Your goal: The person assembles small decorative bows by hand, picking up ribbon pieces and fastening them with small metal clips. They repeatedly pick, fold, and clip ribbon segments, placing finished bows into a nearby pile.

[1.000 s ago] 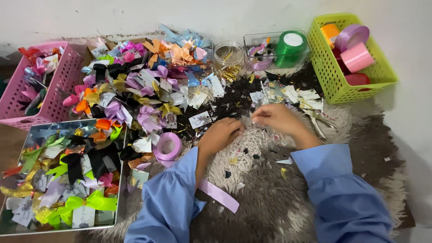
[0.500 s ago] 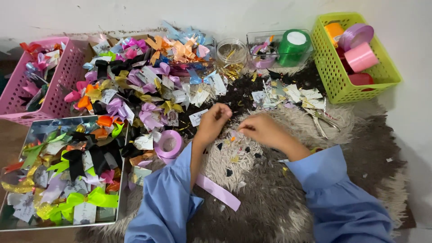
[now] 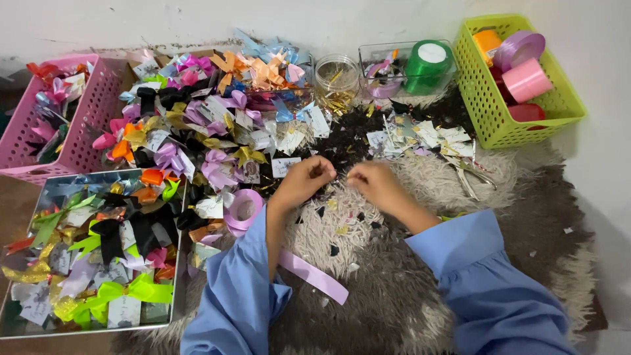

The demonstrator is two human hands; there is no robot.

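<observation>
Shaggy rug [image 3: 407,309] strewn with ribbon bows [image 3: 217,141], baskets [image 3: 509,121].

Two hands, the left hand [image 3: 303,180] and the right hand [image 3: 374,184], meet fingertip to fingertip over one shaggy rug [image 3: 394,289]. Two mesh baskets flank them: one pink basket [image 3: 85,131] far beyond the left fingers, one green basket [image 3: 499,125] far beyond the right fingers, holding at least four ribbon rolls [image 3: 526,79]. One clear jar [image 3: 336,79] and one clear box [image 3: 394,56] stand ahead of the fingertips, the box containing one green spool [image 3: 427,66]. One lilac ribbon roll [image 3: 243,209] lies near the left wrist, one metal tray [image 3: 20,325] further out. The ribbon bows [image 3: 217,125] are too many to count.
</observation>
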